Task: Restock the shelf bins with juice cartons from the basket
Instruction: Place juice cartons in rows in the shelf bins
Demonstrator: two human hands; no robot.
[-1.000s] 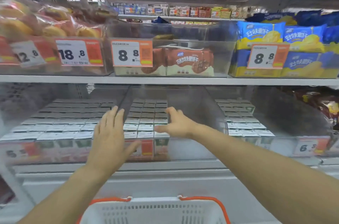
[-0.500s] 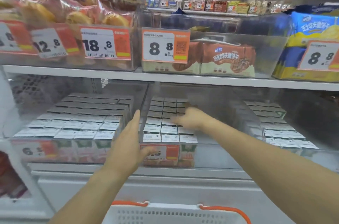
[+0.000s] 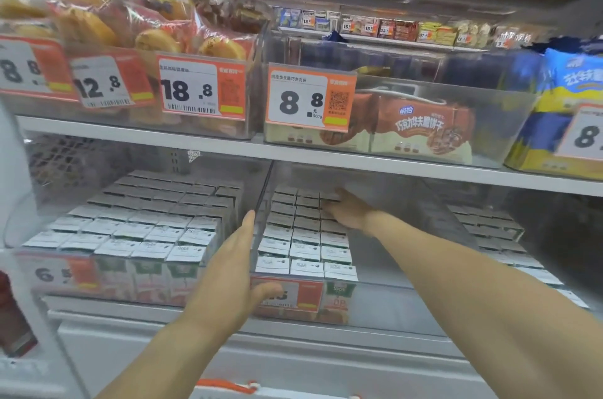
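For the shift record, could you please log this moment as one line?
left hand open at middle bin front | right hand flat on rear cartons | basket below

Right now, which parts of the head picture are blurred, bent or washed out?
Head view: the price tags read sharply; the carton tops are pale, their print unreadable; the shelf edge slopes from wide-angle distortion; the far shelf is soft.

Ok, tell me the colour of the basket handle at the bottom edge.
Orange, on the basket handle, seen in the head view, the only one.

Cartons [image 3: 303,245] white-topped; tag [image 3: 287,295] orange, perhaps.
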